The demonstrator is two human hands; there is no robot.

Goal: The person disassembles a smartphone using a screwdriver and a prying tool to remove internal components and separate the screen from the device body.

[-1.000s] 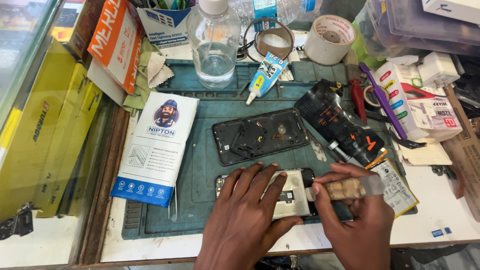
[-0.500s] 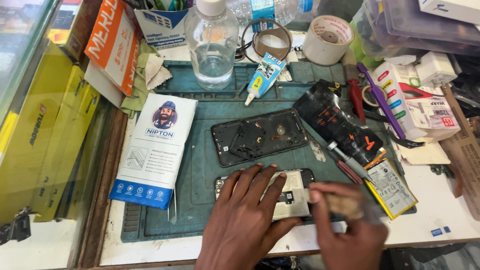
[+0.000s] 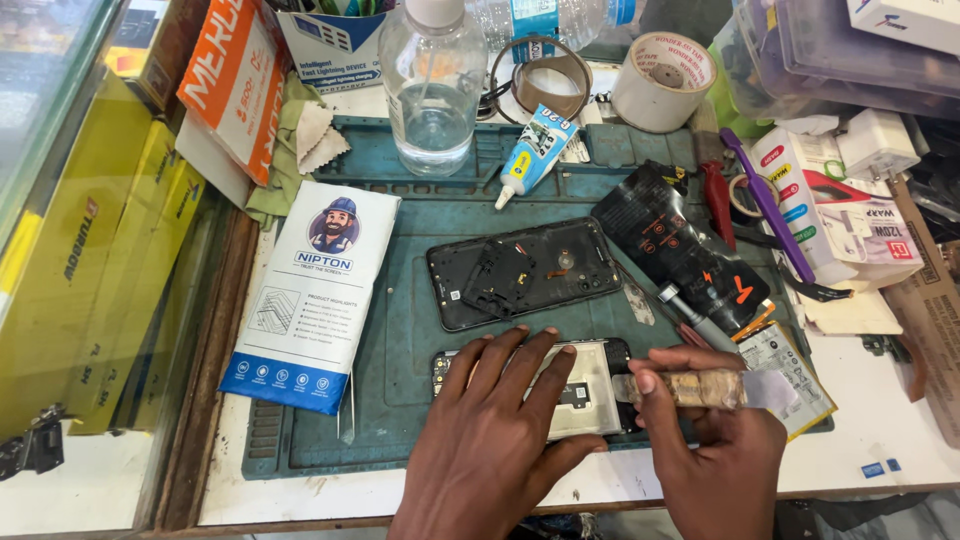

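Opened phone [image 3: 585,385] lay back-up at the near edge of the teal repair mat [image 3: 400,330], just below the detached black back cover [image 3: 525,270]. Left hand [image 3: 495,435] was spread flat over the phone's left half, fingers splayed, gripping nothing, pinning it. Right hand [image 3: 715,445] pinched a taped flat pry tool [image 3: 700,388], blade end at the phone's right edge. Judgement: the blade wanted to stay shallow and near-flat, with steady downward hold and small levering, clear of flex cables.
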